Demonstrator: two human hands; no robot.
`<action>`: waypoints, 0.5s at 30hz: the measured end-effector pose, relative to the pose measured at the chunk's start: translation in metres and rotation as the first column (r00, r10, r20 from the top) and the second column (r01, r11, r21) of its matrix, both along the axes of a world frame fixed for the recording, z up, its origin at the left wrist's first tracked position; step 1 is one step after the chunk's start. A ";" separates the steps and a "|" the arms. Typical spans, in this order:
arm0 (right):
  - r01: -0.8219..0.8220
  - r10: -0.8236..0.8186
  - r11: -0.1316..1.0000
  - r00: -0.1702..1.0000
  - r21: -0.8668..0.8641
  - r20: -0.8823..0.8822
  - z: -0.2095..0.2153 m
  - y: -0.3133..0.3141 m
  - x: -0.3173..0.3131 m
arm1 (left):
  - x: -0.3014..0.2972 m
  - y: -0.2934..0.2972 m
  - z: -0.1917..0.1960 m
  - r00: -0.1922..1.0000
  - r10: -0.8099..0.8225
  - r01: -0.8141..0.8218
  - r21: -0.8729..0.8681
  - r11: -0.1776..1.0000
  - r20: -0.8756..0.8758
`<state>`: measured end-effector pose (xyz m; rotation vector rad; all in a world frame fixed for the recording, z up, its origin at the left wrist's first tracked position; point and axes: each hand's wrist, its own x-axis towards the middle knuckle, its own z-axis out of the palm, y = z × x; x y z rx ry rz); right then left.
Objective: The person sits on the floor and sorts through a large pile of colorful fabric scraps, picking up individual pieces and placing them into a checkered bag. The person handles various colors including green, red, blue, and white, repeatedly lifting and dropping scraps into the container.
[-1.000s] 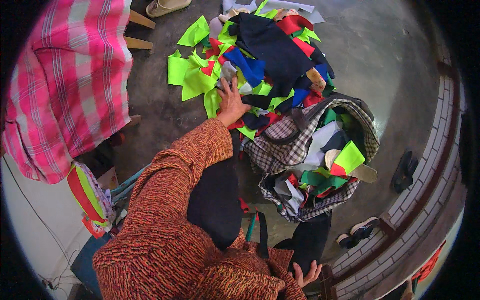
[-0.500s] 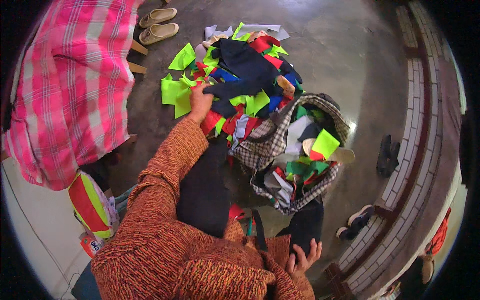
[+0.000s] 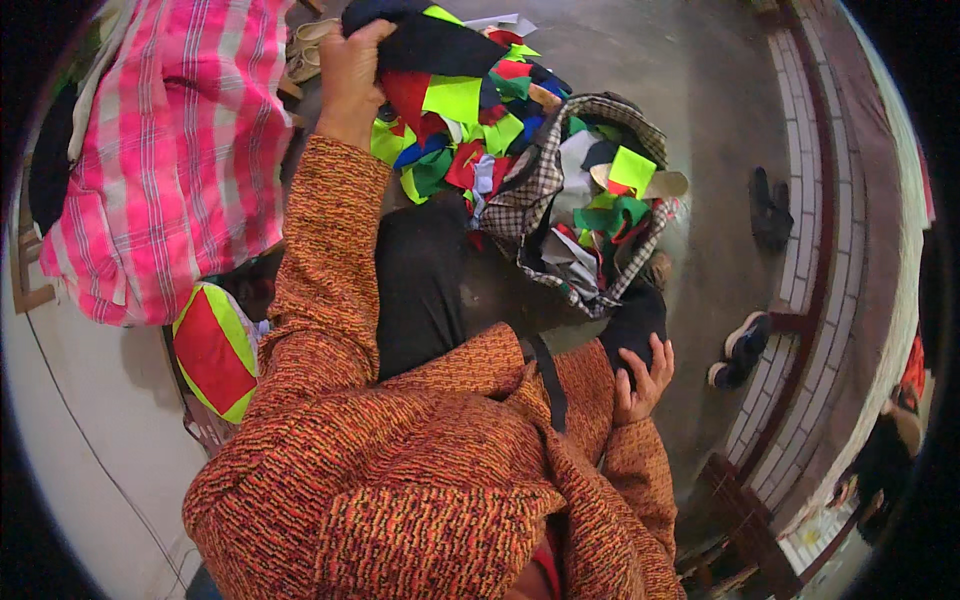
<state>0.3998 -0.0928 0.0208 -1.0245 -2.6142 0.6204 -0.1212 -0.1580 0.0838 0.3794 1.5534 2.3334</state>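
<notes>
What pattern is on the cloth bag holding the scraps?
The cloth bag has a black-and-white check, seen in the head view.

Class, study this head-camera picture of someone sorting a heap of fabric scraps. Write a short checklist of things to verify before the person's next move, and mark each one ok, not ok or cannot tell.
1. Left hand has a grip on the dark cloth piece at the top of the scrap heap: ok.
2. Right hand has a grip on its black cloth: cannot tell; fingers touch it, but they are spread.
3. Checked bag stands open, scraps showing inside: ok.
4. Dark piece free of the other scraps: cannot tell.
5. Floor around the heap free of obstacles: not ok; dark shoes lie close by.
6. Person in the pink checked shirt stands close on the left: not ok.
</notes>
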 end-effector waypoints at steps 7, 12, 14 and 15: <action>0.030 -0.030 0.999 0.998 -0.014 -0.054 -0.002 -0.006 0.016 | 0.078 0.010 0.075 0.692 -0.219 0.099 -0.210 0.973 -0.688; 0.055 -0.057 0.998 0.996 -0.029 -0.062 -0.001 -0.010 0.023 | 0.098 0.019 0.100 0.369 -0.186 -0.112 -0.242 0.964 -0.911; 0.070 -0.072 0.997 0.994 -0.027 -0.087 -0.005 -0.011 0.029 | 0.106 0.020 0.113 0.347 -0.165 -0.096 -0.210 0.973 -0.923; 0.078 -0.080 0.997 0.992 -0.026 -0.095 -0.006 -0.012 0.030 | 0.109 0.021 0.119 0.340 -0.159 -0.085 -0.198 0.977 -0.927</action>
